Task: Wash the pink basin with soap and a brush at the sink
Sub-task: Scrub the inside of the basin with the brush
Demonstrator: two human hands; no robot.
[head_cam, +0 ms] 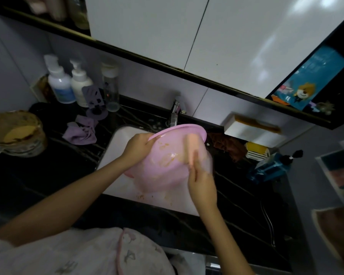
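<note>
Pink basin (167,155) tilted over sink (115,147) — left hand (136,147) grips rim, right hand (202,181) clasps brush (192,147) inside.

A home bathroom: white sink (115,147), faucet (174,114), pump bottles (61,84), mirrored cabinet (187,36).

White cabinets (216,32) above black countertop (48,175)

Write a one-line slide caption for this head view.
Left hand tilts pink basin over sink; right hand scrubs with brush.
</note>
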